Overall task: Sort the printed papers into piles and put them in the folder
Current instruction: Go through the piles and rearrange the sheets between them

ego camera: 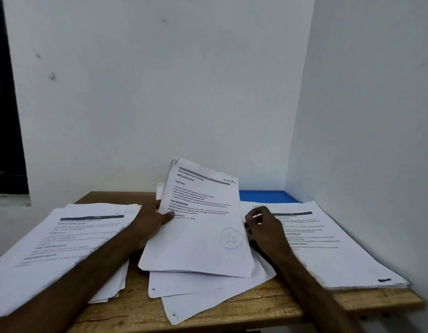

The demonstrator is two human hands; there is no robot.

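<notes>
A stapled set of printed papers (203, 224) with a circled pen mark is tilted up in the middle of the wooden table (268, 304). My left hand (150, 219) grips its left edge, thumb on the page. My right hand (263, 227) is at its right edge, fingers curled; whether it grips the set is unclear. Loose sheets (198, 294) lie under the lifted set. One pile of printed papers (64, 241) lies at the left, another pile (328, 246) at the right. A blue folder (266, 196) lies flat at the back right, partly covered by papers.
White walls close in right behind the table and along its right side. The left pile overhangs the table's left edge. Bare wood shows along the table's front edge.
</notes>
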